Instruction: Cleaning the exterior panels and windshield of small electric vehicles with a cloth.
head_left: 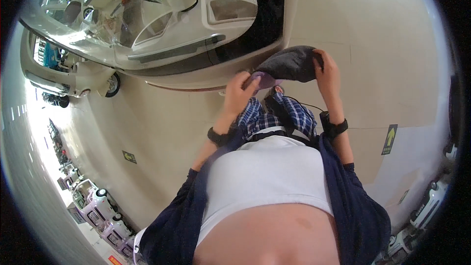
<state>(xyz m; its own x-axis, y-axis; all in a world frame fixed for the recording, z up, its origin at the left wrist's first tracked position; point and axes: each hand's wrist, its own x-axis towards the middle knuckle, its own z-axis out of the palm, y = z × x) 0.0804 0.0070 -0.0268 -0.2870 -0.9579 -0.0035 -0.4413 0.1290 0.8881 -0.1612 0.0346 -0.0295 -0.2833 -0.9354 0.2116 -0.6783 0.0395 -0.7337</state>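
A dark grey cloth [292,64], with a purple part [265,79] at its left end, is stretched between my two hands in front of the vehicle. My left hand [238,92] is closed on the purple end. My right hand [328,71] pinches the grey right end between thumb and fingers. Just beyond the cloth is the white vehicle [211,76] with a dark-bordered window [267,14]. Through the glass show a pale interior and reflections. Whether the cloth touches the vehicle, I cannot tell.
At the left stands another pale vehicle with a black wheel [113,85]. Small toy-like cars [100,211] line the lower left, and more white ones [431,201] the lower right. The tiled floor [162,132] bears arrow stickers [390,140].
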